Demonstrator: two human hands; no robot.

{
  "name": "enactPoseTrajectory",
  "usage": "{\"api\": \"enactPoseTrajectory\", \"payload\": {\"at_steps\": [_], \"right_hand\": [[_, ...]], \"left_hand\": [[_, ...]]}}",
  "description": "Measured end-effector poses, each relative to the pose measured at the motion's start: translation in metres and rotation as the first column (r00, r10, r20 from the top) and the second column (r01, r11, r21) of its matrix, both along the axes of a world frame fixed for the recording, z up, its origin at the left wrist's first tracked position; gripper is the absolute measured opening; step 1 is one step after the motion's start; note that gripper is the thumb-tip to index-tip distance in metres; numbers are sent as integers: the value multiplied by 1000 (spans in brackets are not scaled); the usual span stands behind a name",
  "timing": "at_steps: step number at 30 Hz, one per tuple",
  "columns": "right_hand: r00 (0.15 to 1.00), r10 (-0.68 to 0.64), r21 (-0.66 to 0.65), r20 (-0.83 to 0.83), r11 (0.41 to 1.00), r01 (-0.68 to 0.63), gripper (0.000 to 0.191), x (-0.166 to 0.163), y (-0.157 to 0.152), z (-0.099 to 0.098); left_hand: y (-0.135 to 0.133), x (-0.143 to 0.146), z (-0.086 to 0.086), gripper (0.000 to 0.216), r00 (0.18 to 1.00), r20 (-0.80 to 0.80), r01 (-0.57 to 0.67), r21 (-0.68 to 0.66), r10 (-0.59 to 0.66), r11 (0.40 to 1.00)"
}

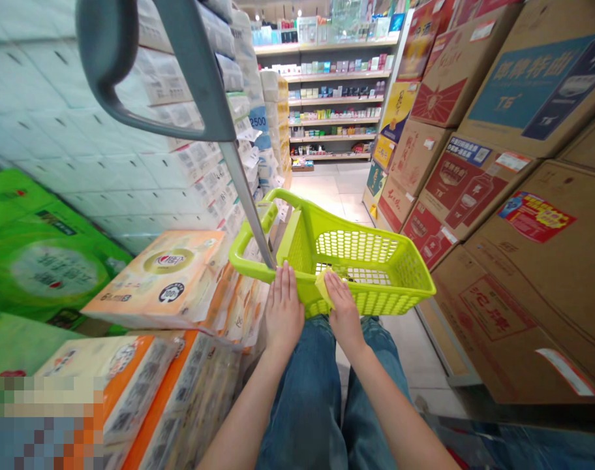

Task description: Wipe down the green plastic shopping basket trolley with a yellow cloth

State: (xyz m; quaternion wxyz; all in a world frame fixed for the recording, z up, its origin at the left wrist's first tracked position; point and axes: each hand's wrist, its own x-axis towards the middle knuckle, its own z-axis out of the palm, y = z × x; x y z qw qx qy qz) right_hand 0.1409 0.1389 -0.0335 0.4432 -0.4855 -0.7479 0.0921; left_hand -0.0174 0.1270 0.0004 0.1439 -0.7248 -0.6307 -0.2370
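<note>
A lime-green plastic shopping basket (376, 274) stands on the floor in a shop aisle, just in front of my knees. Its grey pull handle (145, 72) rises up and to the left, close to the camera. My left hand (284, 307) lies flat with fingers stretched out against the near rim, by the foot of the handle rod. My right hand (342, 307) rests on the near rim, its fingers curled over a small yellow piece at the edge. Nothing shows inside the basket.
Orange packs of tissue (165, 281) and green packs (38, 254) are stacked on my left, with white packs above. Brown cartons (513, 215) are piled on my right. The tiled aisle (331, 189) runs ahead to shelves of small goods (336, 98).
</note>
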Motion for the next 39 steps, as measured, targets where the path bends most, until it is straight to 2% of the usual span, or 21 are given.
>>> {"api": "enactPoseTrajectory", "payload": {"at_steps": [5, 8, 11, 16, 19, 23, 28, 31, 33, 35, 39], "right_hand": [[989, -146, -7, 22, 989, 146, 97, 53, -12, -22], [975, -220, -22, 2, 975, 220, 93, 55, -13, -25], [976, -214, -38, -30, 976, 213, 93, 28, -8, -14], [999, -16, -36, -33, 999, 15, 94, -40, 7, 16], [999, 40, -11, -30, 999, -40, 93, -50, 10, 21], [999, 22, 3, -27, 1000, -22, 97, -18, 4, 8], [992, -126, -6, -4, 992, 126, 96, 46, -6, -18], [976, -216, -5, -9, 976, 216, 94, 63, -9, -25], [970, -240, -14, -23, 971, 240, 93, 56, -7, -22], [976, -215, -29, -36, 976, 214, 93, 35, -4, -14], [996, -71, -30, -55, 997, 70, 95, -25, 3, 9]], "left_hand": [[-1, 1, 3, 89, 1000, 9, 11, -1, -11, 1000], [-1, 0, 3, 89, 1000, 5, 7, -6, -7, 1000], [0, 0, 2, 87, 1000, -2, 5, -16, -5, 1000], [1, -1, -2, 80, 1000, -2, -9, 0, 9, 1000], [2, -1, -4, 78, 1000, -6, -6, 19, 6, 1000], [0, 0, -2, 84, 1000, -2, -1, 6, 1, 1000], [-1, 1, 0, 89, 1000, -6, -2, 5, 2, 1000], [0, 0, 0, 89, 1000, -8, 3, 7, -3, 1000], [0, -1, 0, 88, 1000, -9, 5, 7, -5, 1000], [1, -1, 0, 87, 1000, -10, 3, 6, -3, 1000], [1, -1, -1, 81, 1000, -22, -7, 9, 7, 1000]]}}
